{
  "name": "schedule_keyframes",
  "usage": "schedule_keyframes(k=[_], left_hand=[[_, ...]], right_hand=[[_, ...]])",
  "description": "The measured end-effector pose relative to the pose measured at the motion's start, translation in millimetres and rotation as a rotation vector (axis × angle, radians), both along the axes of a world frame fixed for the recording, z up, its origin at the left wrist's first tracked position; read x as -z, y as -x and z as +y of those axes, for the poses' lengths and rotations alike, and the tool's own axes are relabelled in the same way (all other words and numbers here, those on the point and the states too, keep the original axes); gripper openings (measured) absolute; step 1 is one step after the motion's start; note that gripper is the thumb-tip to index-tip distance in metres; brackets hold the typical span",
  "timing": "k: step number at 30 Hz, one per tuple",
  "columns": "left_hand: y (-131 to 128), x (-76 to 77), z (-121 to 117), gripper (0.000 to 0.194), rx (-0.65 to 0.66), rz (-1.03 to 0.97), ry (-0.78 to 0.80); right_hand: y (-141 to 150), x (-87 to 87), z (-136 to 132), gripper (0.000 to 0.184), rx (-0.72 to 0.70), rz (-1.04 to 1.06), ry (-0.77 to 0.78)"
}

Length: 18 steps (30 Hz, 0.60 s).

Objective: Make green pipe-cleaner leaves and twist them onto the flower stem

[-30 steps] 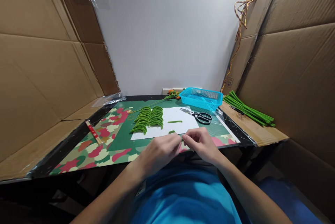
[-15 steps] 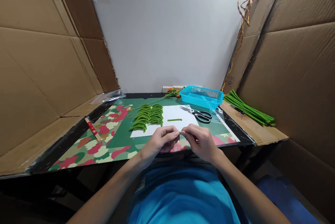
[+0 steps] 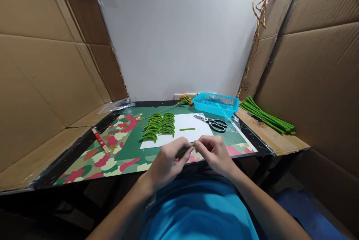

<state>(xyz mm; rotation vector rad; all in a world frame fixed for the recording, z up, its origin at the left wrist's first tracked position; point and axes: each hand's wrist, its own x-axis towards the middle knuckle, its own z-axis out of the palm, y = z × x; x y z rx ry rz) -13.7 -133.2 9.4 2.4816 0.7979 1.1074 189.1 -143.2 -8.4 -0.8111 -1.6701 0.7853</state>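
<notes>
Close together over the table's front edge, my left hand [image 3: 169, 159] and my right hand [image 3: 214, 152] both pinch a short green pipe cleaner [image 3: 193, 145]. Only a small bit of it shows between the fingertips; the rest is hidden. Just beyond my hands, one straight green pipe cleaner piece [image 3: 187, 129] lies on the white paper [image 3: 182, 120]. To its left, many bent green pipe cleaner pieces [image 3: 167, 124] are laid in two columns. Scissors with black handles [image 3: 217, 124] rest at the paper's right side, blades pointing left.
A blue plastic basket [image 3: 215, 105] stands at the back right, beside an orange flower with a green stem [image 3: 185, 100]. Long green pipe cleaners [image 3: 269, 116] lie on cardboard at right. A red-wrapped stick bundle [image 3: 100, 139] lies at left. Cardboard walls [image 3: 316, 67] flank the table.
My left hand has turned and its fingers have opened into a wider loop, while its tips stay at the pipe cleaner. My right hand has barely moved. The view shifts slightly.
</notes>
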Motion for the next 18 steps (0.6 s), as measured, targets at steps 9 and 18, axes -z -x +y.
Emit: schedule_keyframes(k=[9,18], left_hand=[[-9.0,6.5,5.9,0.019,-0.064,-0.015,0.005],[-21.1,7.6,9.2,0.041,0.055,-0.457,0.81]], right_hand=[[-8.8,-4.7,5.6,0.048,-0.028,0.023,0.156],[-12.5,9.7,10.8,0.031,0.098,-0.212,-0.22]])
